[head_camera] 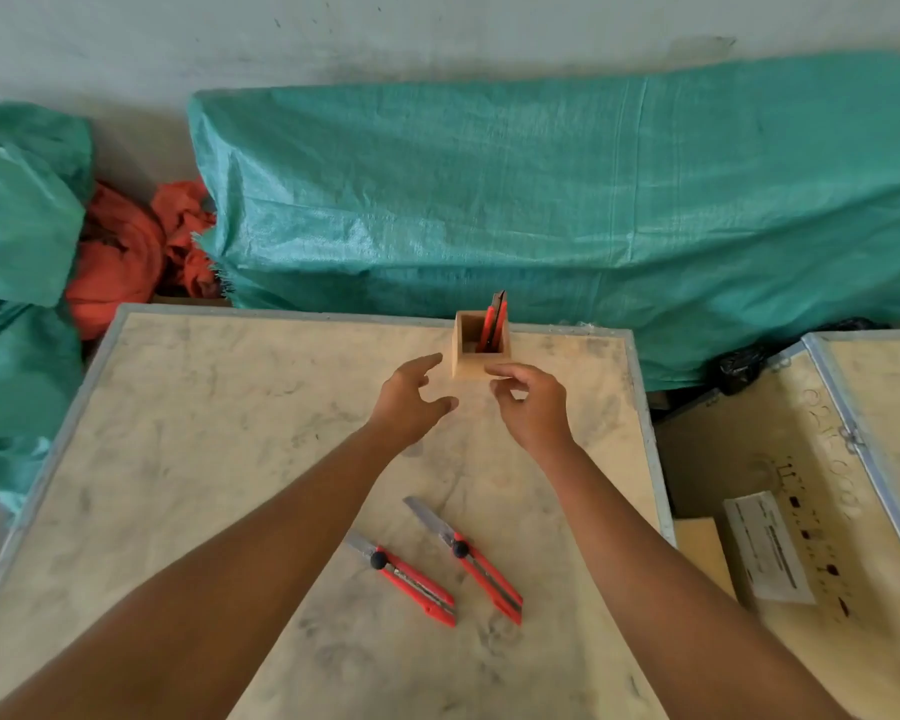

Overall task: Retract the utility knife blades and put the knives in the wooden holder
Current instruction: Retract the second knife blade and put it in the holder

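A small wooden holder [464, 350] stands near the far edge of the plywood table top [204, 433]. One red utility knife [494, 322] stands upright inside it. Two more red knives lie near me with their blades out: one [409, 582] on the left, one [476, 561] on the right. My left hand [409, 402] hovers just left of and in front of the holder, fingers apart, holding nothing. My right hand [528, 402] is right in front of the holder, fingers loosely curled and empty; its fingertips are at the holder's lower right corner.
A long bundle in green tarp [567, 189] lies behind the table, with more green tarp [17, 226] and orange cloth [131, 252] at the left. A second wooden crate [811, 485] with a paper label stands to the right, across a narrow gap.
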### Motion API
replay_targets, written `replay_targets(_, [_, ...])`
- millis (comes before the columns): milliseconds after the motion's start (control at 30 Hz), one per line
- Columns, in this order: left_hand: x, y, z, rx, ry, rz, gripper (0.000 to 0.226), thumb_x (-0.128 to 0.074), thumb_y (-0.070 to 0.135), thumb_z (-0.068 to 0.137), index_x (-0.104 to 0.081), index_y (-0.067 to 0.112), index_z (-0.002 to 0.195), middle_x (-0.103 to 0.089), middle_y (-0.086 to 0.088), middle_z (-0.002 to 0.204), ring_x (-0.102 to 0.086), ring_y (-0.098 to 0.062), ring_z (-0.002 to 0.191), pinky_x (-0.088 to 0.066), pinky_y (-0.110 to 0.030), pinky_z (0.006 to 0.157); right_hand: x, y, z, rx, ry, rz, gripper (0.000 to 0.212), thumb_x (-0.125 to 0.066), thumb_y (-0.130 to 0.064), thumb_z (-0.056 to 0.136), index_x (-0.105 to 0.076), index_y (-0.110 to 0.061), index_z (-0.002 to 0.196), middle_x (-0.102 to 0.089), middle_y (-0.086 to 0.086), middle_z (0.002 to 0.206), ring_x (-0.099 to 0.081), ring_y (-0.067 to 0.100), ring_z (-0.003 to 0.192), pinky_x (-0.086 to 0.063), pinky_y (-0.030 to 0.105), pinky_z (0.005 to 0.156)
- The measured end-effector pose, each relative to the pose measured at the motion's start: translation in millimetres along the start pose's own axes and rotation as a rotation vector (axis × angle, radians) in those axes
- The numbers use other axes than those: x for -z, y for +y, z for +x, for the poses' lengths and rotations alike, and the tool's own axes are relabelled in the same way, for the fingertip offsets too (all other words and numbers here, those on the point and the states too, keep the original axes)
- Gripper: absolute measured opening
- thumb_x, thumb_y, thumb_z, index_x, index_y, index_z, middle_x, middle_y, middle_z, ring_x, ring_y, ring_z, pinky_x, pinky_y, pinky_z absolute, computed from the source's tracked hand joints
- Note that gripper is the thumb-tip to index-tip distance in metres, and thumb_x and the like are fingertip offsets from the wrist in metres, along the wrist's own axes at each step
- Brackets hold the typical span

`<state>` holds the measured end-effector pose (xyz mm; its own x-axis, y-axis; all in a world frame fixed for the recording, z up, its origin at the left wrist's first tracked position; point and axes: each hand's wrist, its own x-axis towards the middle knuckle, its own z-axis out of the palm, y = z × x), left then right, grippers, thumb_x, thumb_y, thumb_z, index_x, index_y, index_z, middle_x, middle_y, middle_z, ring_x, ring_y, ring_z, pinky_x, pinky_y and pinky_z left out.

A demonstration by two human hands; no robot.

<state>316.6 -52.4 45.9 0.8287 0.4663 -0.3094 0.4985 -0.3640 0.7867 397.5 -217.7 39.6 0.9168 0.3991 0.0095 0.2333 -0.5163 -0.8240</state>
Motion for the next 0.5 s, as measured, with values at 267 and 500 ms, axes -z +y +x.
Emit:
replay_targets(267, [-23.3,-85.9,-132.9,0.207,0.115,-0.094,0.062,-0.078,0.017,0.081,-0.054,0.022,0.138,-0.057,-0.003,0.14,-0.057,-0.019,0.122,-0.051,-0.033,0.094,-38.7,6.0,-108.8,-0.054,-0.425,0.001,0.022,-0.07,-0.002,0.089,-0.08,-0.013,0.105,-0.079,0.004,0.108,-0.071,0.01,0.092,-0.045,-0.001,0.077])
replay_targets(500, [-69.5,-139.8,-207.7,0.361,0.214,-0.083,0.065,-0.079,0.019,0.078,-0.053,0.018,0.137,-0.057,-0.006,0.129,-0.061,-0.024,0.114,-0.05,-0.029,0.092,-68.5,10.6,-140.1,0.006,-0.696,-0.177,0.035,-0.059,0.003,0.093,-0.075,-0.015,0.119,-0.075,0.004,0.115,-0.063,0.0,0.087,-0.049,0.005,0.085])
